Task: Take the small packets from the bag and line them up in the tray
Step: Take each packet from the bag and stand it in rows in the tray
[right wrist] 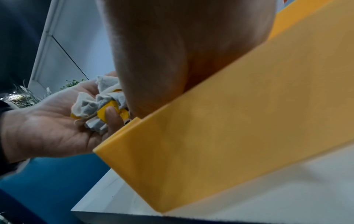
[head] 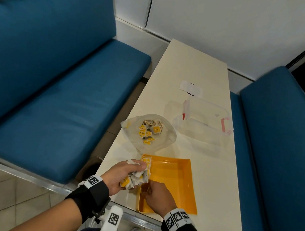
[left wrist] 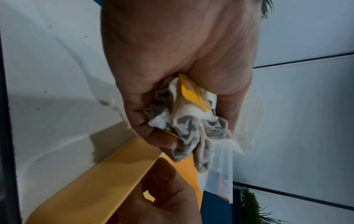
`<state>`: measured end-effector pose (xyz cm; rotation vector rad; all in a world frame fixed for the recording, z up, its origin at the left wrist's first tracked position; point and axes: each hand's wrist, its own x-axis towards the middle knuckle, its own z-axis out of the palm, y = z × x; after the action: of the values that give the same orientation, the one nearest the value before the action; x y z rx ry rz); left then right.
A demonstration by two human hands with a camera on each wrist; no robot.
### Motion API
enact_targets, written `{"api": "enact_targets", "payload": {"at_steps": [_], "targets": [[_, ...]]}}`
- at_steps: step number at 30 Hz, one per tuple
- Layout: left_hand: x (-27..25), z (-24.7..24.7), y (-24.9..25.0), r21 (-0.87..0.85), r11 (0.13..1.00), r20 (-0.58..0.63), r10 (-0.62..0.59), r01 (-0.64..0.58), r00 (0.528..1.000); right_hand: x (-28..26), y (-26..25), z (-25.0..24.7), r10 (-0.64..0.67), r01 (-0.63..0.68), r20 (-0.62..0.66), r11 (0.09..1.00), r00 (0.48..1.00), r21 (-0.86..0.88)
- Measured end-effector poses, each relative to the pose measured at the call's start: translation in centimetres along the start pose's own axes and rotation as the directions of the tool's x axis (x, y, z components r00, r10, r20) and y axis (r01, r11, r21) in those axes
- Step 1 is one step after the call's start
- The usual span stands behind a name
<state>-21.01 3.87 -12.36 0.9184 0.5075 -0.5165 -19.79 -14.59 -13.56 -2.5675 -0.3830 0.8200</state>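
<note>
Over the near left corner of the yellow tray [head: 176,178], the left hand [head: 122,175] is curled around a crumpled bunch of small packets [head: 136,178], white paper sachets with yellow labels, their edges sticking out between the fingers. The left wrist view shows the same clutch from below, packets [left wrist: 189,115] squeezed in the fist above the tray's rim [left wrist: 107,174]. Along the tray's left wall, toward its far end, a short row of packets [head: 147,163] already stands lined up on edge. The right hand [head: 159,197] reaches down inside the tray at its near left part, fingers bent toward the floor of it; whether they pinch a packet I cannot tell, since the hand's back hides the fingertips in the head view and the tray wall [right wrist: 229,121] blocks them from the right wrist camera.

Just beyond the tray on the cream desk [head: 205,197] lies the translucent plastic bag [head: 163,139], its mouth spread open, with a heap of packets [head: 150,131] still inside. To the right of the bag sits a clear plastic storage box [head: 202,121] with red clip handles. Farther along the desk lies a small white wrapper [head: 190,88]. Blue padded benches [head: 61,86] flank the desk on both sides, against a white wall. Both wrists wear black straps carrying square printed markers.
</note>
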Motion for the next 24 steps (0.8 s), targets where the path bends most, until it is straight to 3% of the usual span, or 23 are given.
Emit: {"api": "enact_targets", "payload": {"at_steps": [7,11,13,16,19,24], "targets": [[-0.3,0.0,0.3,-0.003,1.000,0.001,-0.019,0.019,1.000,0.0,0.0,-1.0,-0.018,0.018,0.020,0.999,1.000,0.042],[-0.5,-0.3,0.6,-0.032,0.999,0.012,-0.034,0.035,0.999,-0.2,0.1,-4.0,0.004,0.012,-0.144,0.994,0.990,0.106],[-0.5,-0.5,0.6,-0.039,0.998,-0.003,-0.042,0.042,0.999,-0.4,-0.6,-5.6,-0.049,0.103,-0.244,0.972,0.969,0.212],[-0.5,-0.5,0.7,-0.060,0.997,-0.028,-0.057,0.055,0.998,-1.0,-2.6,-6.9,-0.225,0.302,-0.331,0.932,0.916,0.202],[-0.4,-0.5,0.7,-0.104,0.991,0.000,-0.082,0.082,0.997,-1.2,-4.6,-6.8,-0.349,0.401,-0.302,0.907,0.887,0.128],[-0.3,-0.4,1.1,-0.157,0.983,-0.021,-0.096,0.092,0.995,-0.2,-6.5,-6.3,-0.350,0.371,-0.233,0.927,0.907,0.054]]}}
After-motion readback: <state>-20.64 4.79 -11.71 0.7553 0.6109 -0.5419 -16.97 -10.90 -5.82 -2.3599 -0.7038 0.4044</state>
